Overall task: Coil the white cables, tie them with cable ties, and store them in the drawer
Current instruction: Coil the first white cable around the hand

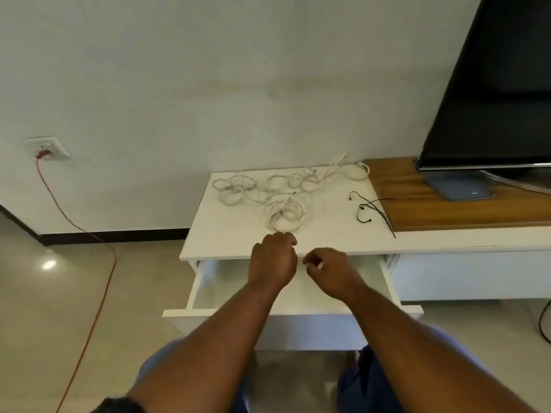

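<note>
Above open drawer (219, 289), white cables (277, 198)

tv (492, 84) cut off by top and right edges; red cord (115, 260) runs off the bottom edge; forearms hide much of the drawer (205, 281) floor; left hand (272, 260) and right hand (331, 272) fingers curled, grip too small to tell; white cables (283, 198) tangled, count unclear

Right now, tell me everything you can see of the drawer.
The drawer is white, board-like with a smooth finish, and stands pulled well out from under the white cabinet top. Its flat front panel faces the person; both thin side walls show. The floor that shows looks bare, though the forearms hide the middle. The left hand and right hand hang over its back part, fingers curled; no contact with it shows.
</note>
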